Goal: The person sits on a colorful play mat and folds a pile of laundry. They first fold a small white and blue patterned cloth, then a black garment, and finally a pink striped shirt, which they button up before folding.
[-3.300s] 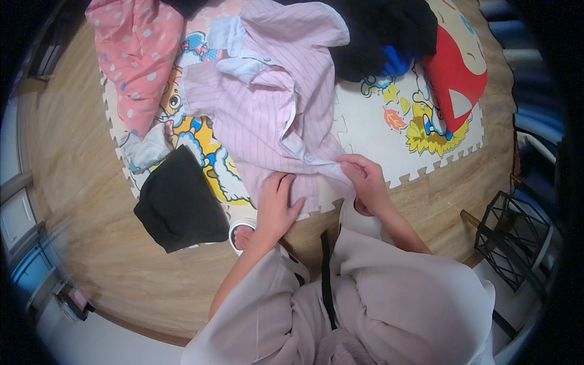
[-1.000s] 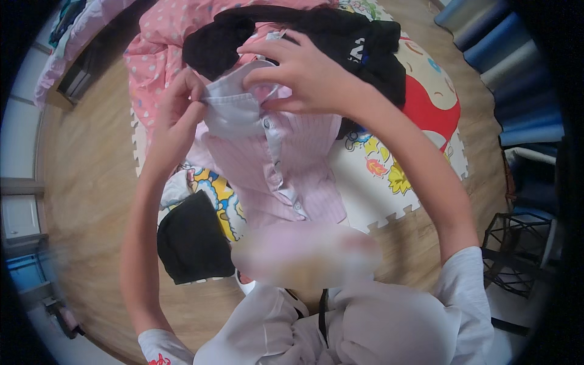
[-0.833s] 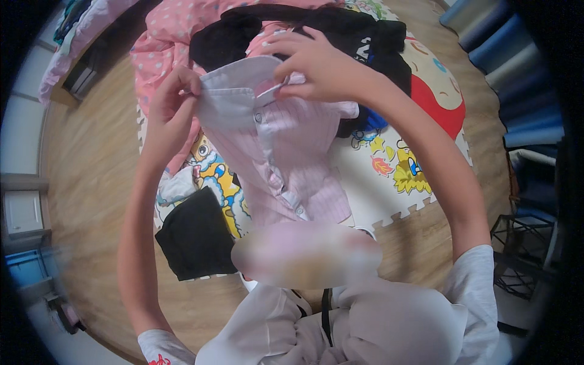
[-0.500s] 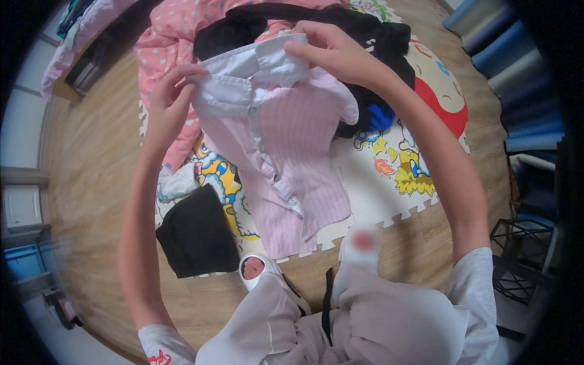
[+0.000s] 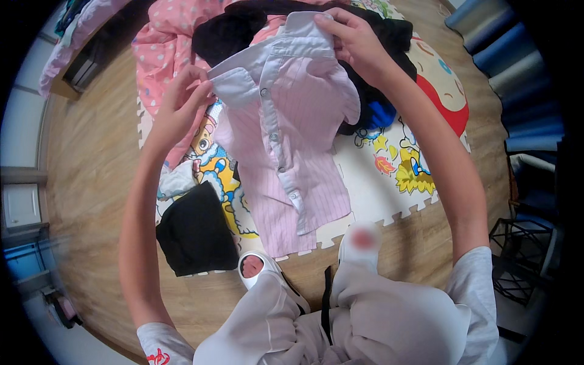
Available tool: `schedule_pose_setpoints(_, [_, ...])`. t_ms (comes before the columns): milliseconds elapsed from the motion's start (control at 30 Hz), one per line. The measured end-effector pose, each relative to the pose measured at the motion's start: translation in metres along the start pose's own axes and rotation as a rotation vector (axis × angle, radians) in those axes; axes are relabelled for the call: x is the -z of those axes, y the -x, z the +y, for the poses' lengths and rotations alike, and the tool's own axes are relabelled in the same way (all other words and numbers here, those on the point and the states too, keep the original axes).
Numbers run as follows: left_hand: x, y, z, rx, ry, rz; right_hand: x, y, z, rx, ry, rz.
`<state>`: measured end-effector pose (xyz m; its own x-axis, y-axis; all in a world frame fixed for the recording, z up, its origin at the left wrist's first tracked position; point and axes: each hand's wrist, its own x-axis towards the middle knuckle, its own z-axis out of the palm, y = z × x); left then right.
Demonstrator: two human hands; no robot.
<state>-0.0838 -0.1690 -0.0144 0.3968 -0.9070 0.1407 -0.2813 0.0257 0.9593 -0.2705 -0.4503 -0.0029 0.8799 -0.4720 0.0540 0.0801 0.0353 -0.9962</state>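
A pink striped shirt (image 5: 304, 121) with a white collar and a white button placket hangs down in front of me, its lower part over the mat's near edge. My left hand (image 5: 185, 94) pinches the left end of the collar between thumb and fingers. At the collar's right end, my right hand (image 5: 353, 42) grips the cloth the same way. The collar is stretched between both hands, and several buttons show down the front.
Beneath lies a white foam mat (image 5: 365, 182) with cartoon prints. On it are a pink dotted quilt (image 5: 164, 61), black clothes (image 5: 225, 36) and a small white cloth (image 5: 176, 181). A folded black garment (image 5: 198, 231) lies at the near left. Blue curtains (image 5: 499, 67) hang at the right.
My right hand has moved up and right, and my left hand slightly right. The collar is pulled wider and its front straightened, with the placket more plainly in view.
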Motion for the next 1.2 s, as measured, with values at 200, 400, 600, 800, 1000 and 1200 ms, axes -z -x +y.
schedule_pose_setpoints(200, [-0.003, -0.001, -0.002, 0.003, 0.017, 0.004, 0.003, -0.001, 0.007, -0.020, -0.002, 0.013])
schedule_pose_setpoints(400, [-0.003, 0.000, 0.000, -0.001, 0.021, -0.002, -0.003, 0.003, 0.006, -0.009, -0.010, 0.019])
schedule_pose_setpoints(600, [-0.005, -0.001, -0.003, 0.008, 0.044, 0.021, 0.004, 0.001, 0.013, -0.060, -0.057, 0.005])
schedule_pose_setpoints(800, [-0.016, 0.002, -0.016, 0.041, -0.076, 0.317, -0.024, 0.006, 0.015, 0.123, 0.145, 0.292])
schedule_pose_setpoints(1000, [-0.020, 0.013, -0.061, 0.002, -0.210, 0.426, -0.013, 0.019, 0.069, 0.301, 0.392, 0.316])
schedule_pose_setpoints(1200, [-0.013, 0.032, -0.080, 0.174, -0.230, 0.396, -0.021, 0.050, 0.073, 0.261, 0.653, 0.200])
